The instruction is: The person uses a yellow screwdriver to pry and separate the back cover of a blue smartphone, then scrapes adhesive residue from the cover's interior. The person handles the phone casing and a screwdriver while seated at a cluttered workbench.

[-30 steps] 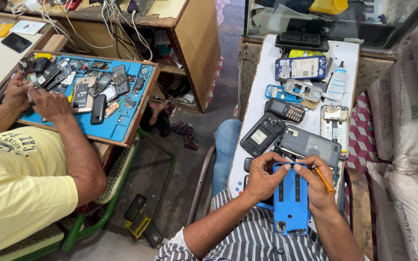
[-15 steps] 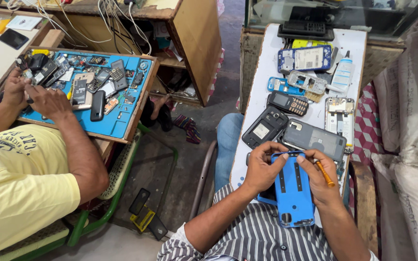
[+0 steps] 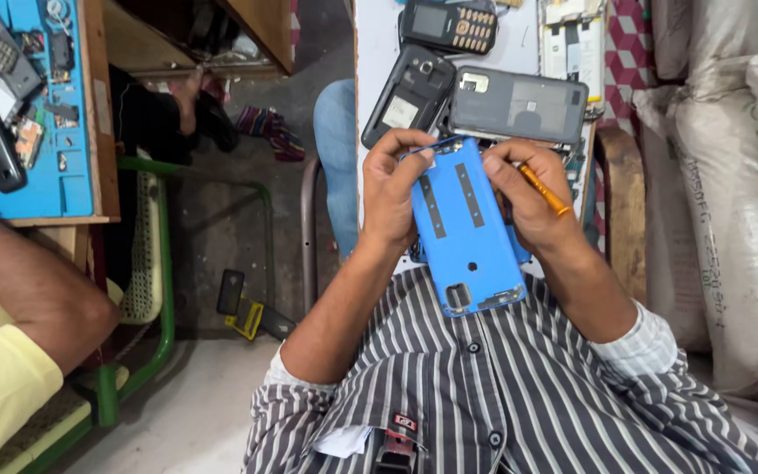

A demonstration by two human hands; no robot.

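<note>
Green-framed chair [image 3: 164, 290], white sacks [image 3: 730, 175], concrete floor [image 3: 212, 228].

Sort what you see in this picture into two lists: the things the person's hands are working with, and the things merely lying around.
In hand:
- blue phone back cover, gripped by the left hand
- orange-handled tool, held in the right hand

Lying about:
- two opened dark phones on the white table
- keypad phone
- phones and parts on the blue mat
- white sacks

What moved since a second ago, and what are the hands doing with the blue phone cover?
The view has closed in and the blue phone cover has come nearer the striped shirt. The left hand still grips it; the right hand still holds the orange tool. The opened phones lie where they were.
</note>
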